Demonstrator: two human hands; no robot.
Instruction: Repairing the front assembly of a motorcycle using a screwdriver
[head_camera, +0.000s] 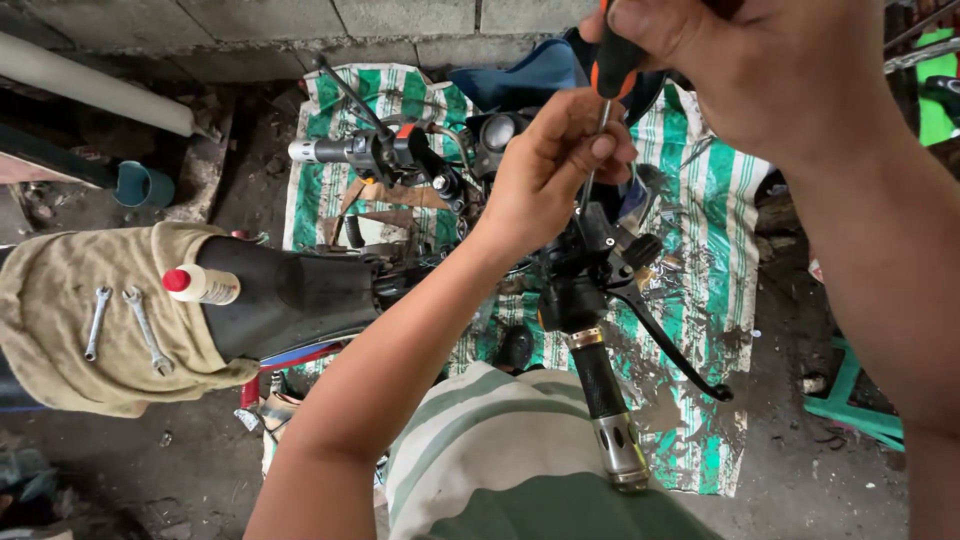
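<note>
My right hand (760, 70) grips the orange and black handle of a screwdriver (612, 70) at the top of the head view. The thin metal shaft runs down to the switch housing (585, 250) on the right end of a motorcycle handlebar. My left hand (550, 165) pinches the shaft near its middle, fingers closed around it. Below the housing are the black ribbed grip (598, 385) with a metal end cap and the black brake lever (670, 345). The left handlebar end (345, 150) lies further back.
A black seat (290, 290) with a tan cloth (60, 330) carries two wrenches (125, 325) and a small red-capped bottle (200, 284). A green and white striped tarp (700, 220) covers the dirt floor. A white pipe (90, 85), a teal cup (140, 185) and a block wall stand behind.
</note>
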